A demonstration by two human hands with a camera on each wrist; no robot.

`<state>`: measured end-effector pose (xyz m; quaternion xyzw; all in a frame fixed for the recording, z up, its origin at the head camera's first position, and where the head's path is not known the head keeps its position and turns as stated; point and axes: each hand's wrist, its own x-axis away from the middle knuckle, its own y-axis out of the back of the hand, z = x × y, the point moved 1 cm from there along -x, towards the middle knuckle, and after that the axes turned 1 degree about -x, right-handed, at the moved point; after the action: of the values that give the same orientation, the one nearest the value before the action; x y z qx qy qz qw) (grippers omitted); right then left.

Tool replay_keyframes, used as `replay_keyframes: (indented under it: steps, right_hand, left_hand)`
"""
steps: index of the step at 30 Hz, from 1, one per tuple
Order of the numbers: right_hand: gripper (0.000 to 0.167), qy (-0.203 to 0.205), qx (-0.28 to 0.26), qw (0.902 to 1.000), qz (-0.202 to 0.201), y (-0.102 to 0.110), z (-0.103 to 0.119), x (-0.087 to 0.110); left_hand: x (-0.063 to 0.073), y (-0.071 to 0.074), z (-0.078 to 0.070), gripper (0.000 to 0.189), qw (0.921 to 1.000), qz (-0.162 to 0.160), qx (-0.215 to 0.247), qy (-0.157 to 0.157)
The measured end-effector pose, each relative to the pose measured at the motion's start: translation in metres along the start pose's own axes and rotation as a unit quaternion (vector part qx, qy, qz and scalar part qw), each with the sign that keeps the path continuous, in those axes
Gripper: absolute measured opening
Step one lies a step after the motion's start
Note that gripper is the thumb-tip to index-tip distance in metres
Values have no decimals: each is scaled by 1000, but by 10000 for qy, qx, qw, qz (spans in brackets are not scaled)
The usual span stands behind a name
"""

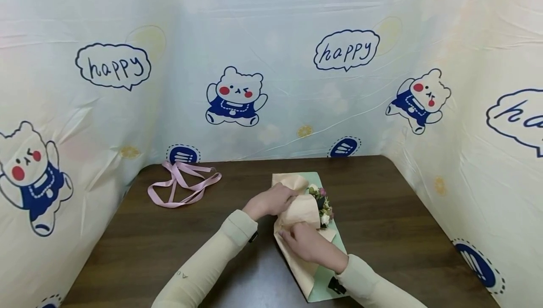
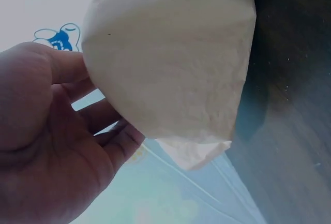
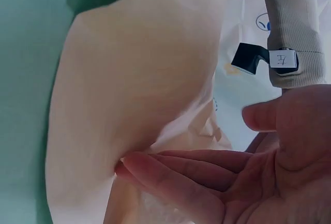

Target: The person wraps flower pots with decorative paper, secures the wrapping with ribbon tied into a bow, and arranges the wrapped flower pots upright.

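Observation:
A small bouquet with white and purple flowers [image 1: 322, 206] lies wrapped in cream wrapping paper [image 1: 303, 211] on a pale green sheet [image 1: 328, 287]. My left hand [image 1: 271, 202] grips the paper near its far end. Up close in the left wrist view, the fingers of that left hand [image 2: 62, 125] reach behind the paper's edge, their tips hidden. Nearer me, my right hand [image 1: 311, 244] pinches a fold of the paper along the bouquet's near side. The right wrist view shows the fingertips [image 3: 137, 169] right at the paper's edge [image 3: 129, 74].
A loose pink ribbon [image 1: 186, 190] lies looped at the back left of the dark wooden table [image 1: 403, 232]. A printed cloth with bears and "happy" bubbles [image 1: 288, 86] hangs around the table's back and sides.

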<state>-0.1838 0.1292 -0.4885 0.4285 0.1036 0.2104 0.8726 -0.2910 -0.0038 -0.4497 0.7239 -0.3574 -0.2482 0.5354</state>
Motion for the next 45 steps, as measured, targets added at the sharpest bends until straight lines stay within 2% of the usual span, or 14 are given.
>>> replay_keyframes:
  steps: [5,12,15,18,26,29,33,35,40,45]
  right_hand:
    - [58,-212,-133,9996,-126,-1,-1,-3]
    - [64,-408,111,9983,-390,0,-4,-8]
    - [66,-506,85,9979,-384,2,-5,-7]
    - [66,-535,-12,9979,-352,5,-7,-6]
    - [65,-510,-63,9981,-326,12,-18,-6]
    - [62,-584,-201,9977,-267,15,-26,-8]
    - [59,-581,-417,9974,-82,23,-40,-14]
    - [58,-501,-469,9976,19,28,-46,-17]
    - [54,-447,-546,9973,187,33,-55,-22]
    - [58,-581,-388,9974,174,30,-55,-21]
  left_hand:
    - [-4,0,3,34,9999,76,137,-50]
    - [-1,-4,8,36,9983,319,398,295]
    - [2,-6,6,37,9981,222,381,424]
    - [6,-7,3,36,9982,-24,342,487]
    - [13,-9,-6,42,9940,-689,-219,823]
    - [16,-13,-9,43,9877,-1020,-771,905]
    - [21,-18,-10,41,9763,-1175,-1486,1043]
    - [24,-18,-9,41,9758,-1227,-1378,1172]
    - [29,-18,-7,47,9769,-1472,-610,1424]
    - [33,-21,-7,52,9745,-1644,-442,1460]
